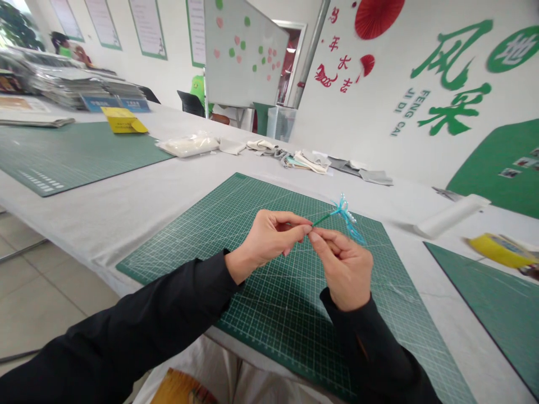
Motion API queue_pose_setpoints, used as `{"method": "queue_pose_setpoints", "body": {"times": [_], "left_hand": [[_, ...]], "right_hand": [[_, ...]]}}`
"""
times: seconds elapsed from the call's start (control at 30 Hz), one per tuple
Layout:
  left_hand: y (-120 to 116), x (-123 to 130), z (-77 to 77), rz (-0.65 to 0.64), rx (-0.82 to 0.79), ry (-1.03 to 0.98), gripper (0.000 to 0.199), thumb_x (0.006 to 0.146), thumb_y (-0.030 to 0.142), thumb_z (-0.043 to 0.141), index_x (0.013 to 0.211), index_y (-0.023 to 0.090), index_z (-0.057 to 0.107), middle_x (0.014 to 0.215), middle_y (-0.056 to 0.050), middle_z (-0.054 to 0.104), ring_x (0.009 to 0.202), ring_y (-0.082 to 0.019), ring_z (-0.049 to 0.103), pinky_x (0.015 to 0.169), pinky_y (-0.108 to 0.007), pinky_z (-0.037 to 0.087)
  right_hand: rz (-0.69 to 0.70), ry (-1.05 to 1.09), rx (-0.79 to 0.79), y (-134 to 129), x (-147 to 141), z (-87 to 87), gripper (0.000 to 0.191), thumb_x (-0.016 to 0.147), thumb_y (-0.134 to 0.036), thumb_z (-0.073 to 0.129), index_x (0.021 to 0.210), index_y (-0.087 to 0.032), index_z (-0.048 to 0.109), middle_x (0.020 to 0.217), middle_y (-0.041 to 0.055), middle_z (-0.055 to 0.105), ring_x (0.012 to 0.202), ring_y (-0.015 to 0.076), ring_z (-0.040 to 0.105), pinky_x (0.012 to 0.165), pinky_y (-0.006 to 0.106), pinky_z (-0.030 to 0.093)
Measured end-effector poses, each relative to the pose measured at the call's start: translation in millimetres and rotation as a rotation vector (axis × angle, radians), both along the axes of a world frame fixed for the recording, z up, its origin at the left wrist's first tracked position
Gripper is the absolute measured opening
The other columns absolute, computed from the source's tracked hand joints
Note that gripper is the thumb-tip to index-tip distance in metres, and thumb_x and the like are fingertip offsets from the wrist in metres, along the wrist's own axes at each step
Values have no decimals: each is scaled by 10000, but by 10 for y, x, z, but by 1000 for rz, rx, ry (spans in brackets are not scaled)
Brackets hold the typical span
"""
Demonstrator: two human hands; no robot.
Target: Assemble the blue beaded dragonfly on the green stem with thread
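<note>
A light cloth lap (236, 376) is sitting just below the desk edge, with an orange-brown object (181, 388) resting on it, and black sleeves (126, 331) are reaching forward over a green cutting mat (269, 331). Above the mat, the left hand (269, 238) is pinching the lower end of a green wire stem (323, 219) between its closed fingers (301, 227). The right hand (343, 269) is curled into a closed pinch, its fingertips (314, 237) meeting the left hand just under the stem, though they are not clearly gripping it. A blue beaded flower (347, 219) is projecting from the stem's far end, hanging over the mat.

Beyond it, the white-covered desk (92, 224) is carrying a white roll (452, 216), a yellow packet (501, 251), a further cutting mat (492, 308), and another mat (71, 157) with a yellow envelope (124, 119). Fabric scraps (307, 161) and a plastic bag of white material (189, 145) are lying in a row along the middle. Plastic-wrapped stacks (71, 84) are piling up at the far left, while a whiteboard (244, 50) and green wall lettering (450, 78) are standing farthest away.
</note>
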State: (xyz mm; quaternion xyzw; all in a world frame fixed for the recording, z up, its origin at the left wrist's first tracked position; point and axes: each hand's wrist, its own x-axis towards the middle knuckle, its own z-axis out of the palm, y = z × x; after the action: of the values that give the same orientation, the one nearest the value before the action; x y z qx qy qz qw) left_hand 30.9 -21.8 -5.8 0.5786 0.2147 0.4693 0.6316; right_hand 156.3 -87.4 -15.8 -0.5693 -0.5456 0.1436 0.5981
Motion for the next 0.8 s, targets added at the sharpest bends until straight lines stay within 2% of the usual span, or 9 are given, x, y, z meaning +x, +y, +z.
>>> {"method": "queue_pose_setpoints", "body": {"times": [0.2,0.47,0.57,0.67,0.8], "left_hand": [[22,20,-29,66,28,89,199,720,271,667,772,79,671,478,35,528,314,-23,396,305,-155,256],[97,17,4,74,-91,52,223,687,297,690,757,87,665,518,35,543,332,-12,356,320,-166,239],[204,-33,23,142,-105,-17,243,699,323,688,745,87,657,535,30,541,353,-1,335,343,-165,223],[329,-105,29,176,-108,-70,258,705,327,690,793,86,656,567,18,562,364,3,336,366,-163,239],[438,-214,68,197,-84,-116,241,721,315,679,770,79,658,563,14,557,361,10,328,376,-162,244]], "right_hand": [[-5,15,-10,44,-11,-51,212,767,-328,652,861,-153,726,428,-45,464,488,115,479,470,240,383],[26,-3,-93,65,70,-10,198,770,-342,640,814,-168,722,531,-13,578,489,103,459,454,228,349],[35,-45,-129,74,172,11,200,761,-352,636,777,-172,723,590,3,621,498,109,474,474,239,375],[25,-71,-164,69,309,46,218,744,-377,640,727,-176,720,666,33,677,599,154,569,565,278,452],[19,-185,-264,-62,693,200,253,732,-418,639,704,-180,720,705,51,704,656,186,617,602,304,485]]}}
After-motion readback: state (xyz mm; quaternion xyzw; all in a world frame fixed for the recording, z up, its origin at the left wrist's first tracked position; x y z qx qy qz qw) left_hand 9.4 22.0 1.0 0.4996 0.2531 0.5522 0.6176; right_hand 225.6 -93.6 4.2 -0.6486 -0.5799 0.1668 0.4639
